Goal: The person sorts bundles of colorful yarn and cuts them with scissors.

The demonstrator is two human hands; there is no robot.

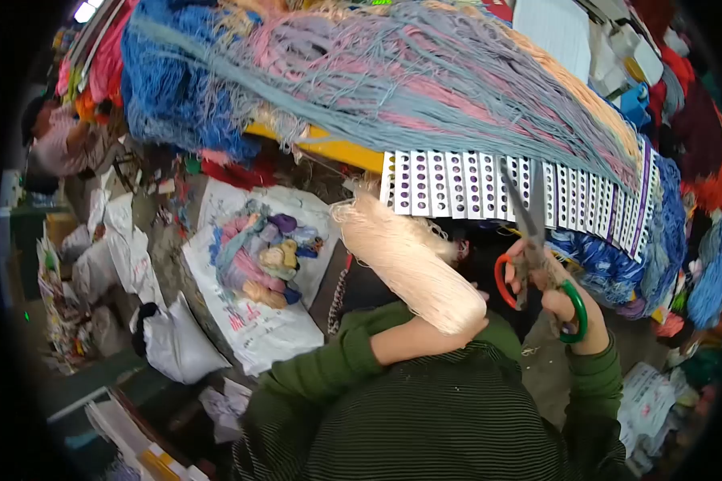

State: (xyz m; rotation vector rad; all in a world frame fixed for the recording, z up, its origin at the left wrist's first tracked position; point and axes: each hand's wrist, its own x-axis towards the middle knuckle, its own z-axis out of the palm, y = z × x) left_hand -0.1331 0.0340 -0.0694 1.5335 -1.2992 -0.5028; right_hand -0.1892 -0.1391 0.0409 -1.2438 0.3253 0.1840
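Observation:
My right hand is closed on scissors with one red and one green handle loop. Their long blades point up and away, spread apart, in front of a row of white punched cards. A thick skein of cream yarn lies slantwise across my left hand, its rounded end nearest my body and its loose, frayed end pointing away to the left. The skein covers most of that hand's fingers, but the hand bears it from below. Scissors and skein are apart.
Long pink, blue and grey yarn covers the bench ahead, above a yellow edge. On the floor at left, a white sheet bears small coloured skeins. A stuffed white sack stands nearby. Another person sits far left.

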